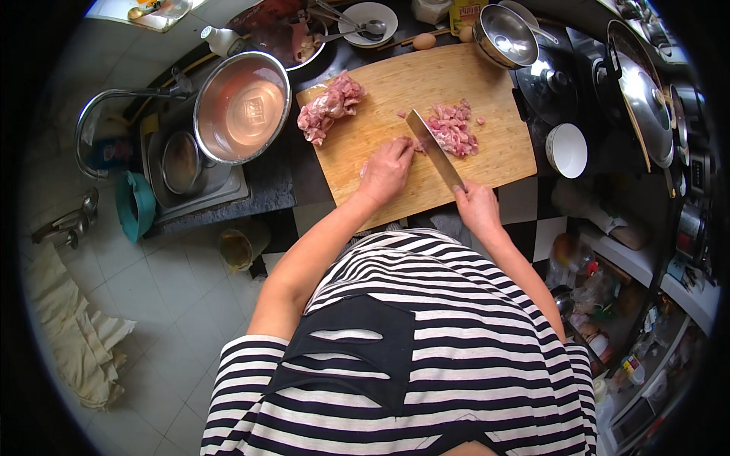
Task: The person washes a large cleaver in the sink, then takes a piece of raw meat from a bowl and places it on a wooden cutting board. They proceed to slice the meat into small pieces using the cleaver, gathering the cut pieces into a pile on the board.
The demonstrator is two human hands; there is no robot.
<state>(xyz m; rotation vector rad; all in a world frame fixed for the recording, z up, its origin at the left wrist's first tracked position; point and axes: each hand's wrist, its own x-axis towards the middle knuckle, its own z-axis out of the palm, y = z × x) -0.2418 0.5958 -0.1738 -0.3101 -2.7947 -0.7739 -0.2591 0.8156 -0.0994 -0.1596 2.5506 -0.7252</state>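
My right hand (477,205) is closed round the handle of a cleaver (435,149), its broad blade standing on the wooden cutting board (380,86). Left of the blade, my left hand (386,169) has its fingers curled down on a small piece of raw meat (417,144), mostly hidden beneath the fingertips. A pile of chopped raw meat (455,129) lies just right of the blade. Toward the board's far left rests a larger heap of uncut raw meat (331,106).
A steel bowl of pinkish water (242,108) stands left of the board, by the sink (217,187). Behind are an egg (424,41) and a white bowl with spoons (368,23). A metal bowl (505,36) overlaps the board's far right corner; a white bowl (566,150) sits right.
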